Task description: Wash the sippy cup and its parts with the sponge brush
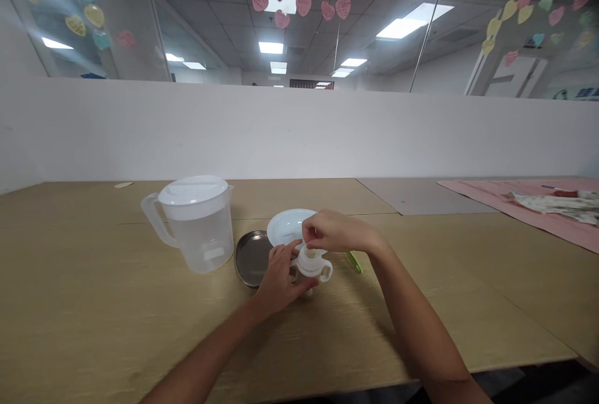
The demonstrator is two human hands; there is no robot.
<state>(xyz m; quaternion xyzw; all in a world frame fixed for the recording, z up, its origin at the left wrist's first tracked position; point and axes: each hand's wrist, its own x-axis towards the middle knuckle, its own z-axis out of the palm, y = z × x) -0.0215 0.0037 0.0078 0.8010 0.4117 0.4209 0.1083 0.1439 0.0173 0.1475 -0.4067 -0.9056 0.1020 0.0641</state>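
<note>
A small white bottle with side handles stands upright near the middle of the table. My left hand is wrapped round its left side, the thumb across its front. Above the bottle's top, my right hand has its fingers pinched together; what they hold, if anything, is too small to tell. Behind both hands lies a white bowl, partly covered by them. A round grey metal dish sits just left of my left hand.
A clear plastic pitcher with a white lid stands at the left. A green object lies right of the bottle, under my right forearm. On the far right, a pink cloth bears a patterned fabric. A white wall rises behind the table.
</note>
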